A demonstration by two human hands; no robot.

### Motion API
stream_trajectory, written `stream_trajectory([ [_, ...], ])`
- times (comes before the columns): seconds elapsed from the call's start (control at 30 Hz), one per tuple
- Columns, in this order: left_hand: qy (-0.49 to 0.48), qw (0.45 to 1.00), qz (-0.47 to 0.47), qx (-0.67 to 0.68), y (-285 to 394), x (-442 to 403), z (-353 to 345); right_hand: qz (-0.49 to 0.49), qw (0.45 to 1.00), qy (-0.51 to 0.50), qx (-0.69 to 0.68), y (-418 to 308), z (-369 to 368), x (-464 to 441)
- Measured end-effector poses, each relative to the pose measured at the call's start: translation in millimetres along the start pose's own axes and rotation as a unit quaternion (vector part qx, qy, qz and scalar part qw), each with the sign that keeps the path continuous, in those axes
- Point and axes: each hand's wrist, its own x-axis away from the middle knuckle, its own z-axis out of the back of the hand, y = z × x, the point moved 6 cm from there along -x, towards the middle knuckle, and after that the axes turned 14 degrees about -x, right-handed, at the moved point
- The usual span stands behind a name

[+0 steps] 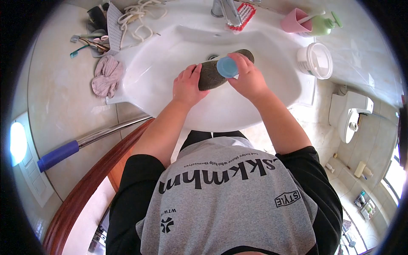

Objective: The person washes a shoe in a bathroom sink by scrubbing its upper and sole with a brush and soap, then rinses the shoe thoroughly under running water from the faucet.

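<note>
Over the white sink basin (157, 68), my left hand (188, 85) grips the near left end of a dark, long sole-shaped object (211, 76), which looks like a shoe. My right hand (247, 77) has its fingers wrapped round a small light-blue cup (227, 67). The cup is over the middle of the dark object, its round face toward the camera. Part of the drain (212, 57) shows just behind the dark object. What the cup holds cannot be made out.
A red-and-white brush (243, 16) lies beside the faucet (229, 12). Right rim: pink cup (293, 21), green pump bottle (321, 25), white tub (315, 60). Left: pink cloth (107, 76), toothbrushes (87, 44), a coiled cord (135, 19). A blue-handled pole (58, 156) leans below.
</note>
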Motion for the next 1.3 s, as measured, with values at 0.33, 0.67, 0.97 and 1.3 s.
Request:
stream_trajectory([
  [0.33, 0.012, 1.000, -0.003, -0.004, -0.1, -1.6, -1.2, 0.030, 0.999, -0.006, 0.008, -5.9, -3.3, -4.1],
  [0.67, 0.001, 1.000, 0.002, -0.011, -1.6, -2.0, -3.6, -0.013, 0.998, 0.031, -0.052, 11.4, 5.9, -8.6],
  [0.97, -0.002, 1.000, -0.001, -0.006, -2.5, -2.0, -5.0, -0.061, 0.993, 0.058, -0.083, 16.1, 35.0, -11.9],
  [1.3, 0.003, 1.000, -0.006, -0.007, -3.3, -2.1, -5.9, -0.056, 0.991, 0.057, -0.105, 0.6, 57.3, -11.1],
])
